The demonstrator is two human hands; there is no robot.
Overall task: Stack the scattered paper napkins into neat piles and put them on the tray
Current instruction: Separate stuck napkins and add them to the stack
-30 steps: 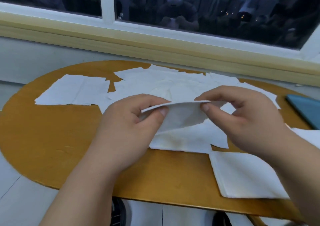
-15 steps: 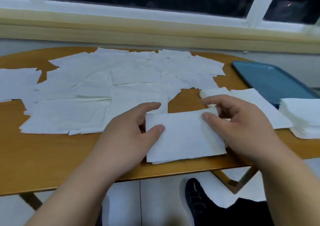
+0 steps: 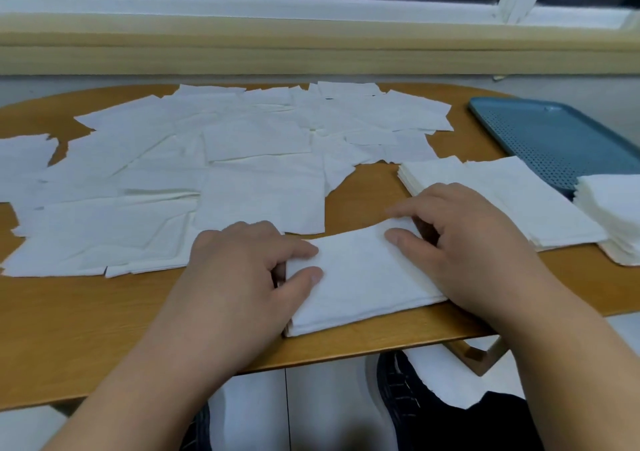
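Napkin stack (image 3: 360,277) sits at 6 o'clock on the bench (image 3: 86,329), left hand (image 3: 242,277) and right hand (image 3: 467,243) pinching its ends. Loose napkins (image 3: 242,146) sprawl toward 11, blue tray (image 3: 540,132) at 2.

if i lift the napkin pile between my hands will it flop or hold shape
Likely floppy: the pile is thin soft paper and would probably sag unless supported. Probably light. Sheets look loose, held square by the left hand and right hand, so they may slide apart.
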